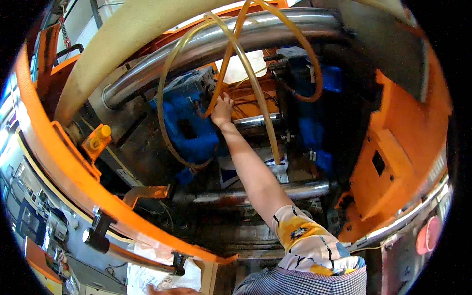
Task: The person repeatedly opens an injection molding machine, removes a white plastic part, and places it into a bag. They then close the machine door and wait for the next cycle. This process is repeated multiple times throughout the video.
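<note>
My right arm stretches up into a moulding machine, and my right hand (222, 112) is beside the inner face of a blue mould half (189, 130). Its fingers look bent and closed; what they hold, if anything, is too small to make out. Right next to that hand, an amber hose (226, 66) runs down to the mould. At the bottom edge, only a strip of my left hand (173, 291) shows, by a white plastic bag (189, 276) in a cardboard box (208, 275). The fingers of that hand are mostly cut off by the edge of the picture.
Thick steel tie bars (221, 42) cross above and below my arm. Looped clear hoses (256, 88) hang in front. A second blue mould half (309, 128) stands opposite. Orange guards (393, 162) flank both sides, and a pink bowl (428, 234) is at the far right.
</note>
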Demonstrator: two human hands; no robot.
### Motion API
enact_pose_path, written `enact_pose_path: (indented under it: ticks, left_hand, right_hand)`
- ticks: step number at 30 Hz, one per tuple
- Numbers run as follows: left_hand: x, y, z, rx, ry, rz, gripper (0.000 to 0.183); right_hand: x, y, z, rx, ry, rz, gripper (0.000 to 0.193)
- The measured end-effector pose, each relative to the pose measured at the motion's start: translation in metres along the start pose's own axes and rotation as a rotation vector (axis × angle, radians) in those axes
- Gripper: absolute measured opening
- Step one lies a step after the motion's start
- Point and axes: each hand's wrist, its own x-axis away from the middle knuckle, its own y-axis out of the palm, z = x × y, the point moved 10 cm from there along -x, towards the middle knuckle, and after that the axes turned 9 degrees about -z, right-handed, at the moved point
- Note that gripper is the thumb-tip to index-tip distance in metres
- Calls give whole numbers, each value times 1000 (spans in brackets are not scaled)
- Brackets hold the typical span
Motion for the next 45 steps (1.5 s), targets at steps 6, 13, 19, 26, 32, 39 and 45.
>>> enact_pose_path:
  ticks: [6, 13, 19, 26, 32, 39, 45]
  left_hand:
    - [60, 27, -126, 660, -746, -302, 25]
    - [87, 34, -144, 798, -902, -214, 22]
    - [82, 43, -85, 879, -839, -302, 29]
    - [93, 84, 16, 1035, -781, -623, 31]
    - [98, 119, 124, 1294, -657, -789, 14]
    - [101, 144, 232, 1484, -427, -821, 15]
    - [99, 150, 280, 1351, -356, -773, 28]
  right_hand:
    - [182, -85, -73, -359, -371, 57, 29]
    - [470, -182, -39, -103, -233, -541, 22]
    - [583, -274, 28, 218, 61, -715, 12]
    - [612, -265, 38, 306, -76, -902, 20]
    - [597, -266, 35, 246, -121, -949, 34]
    - [584, -308, 61, 274, -58, -912, 33]
    - [592, -334, 109, 176, -29, -770, 28]
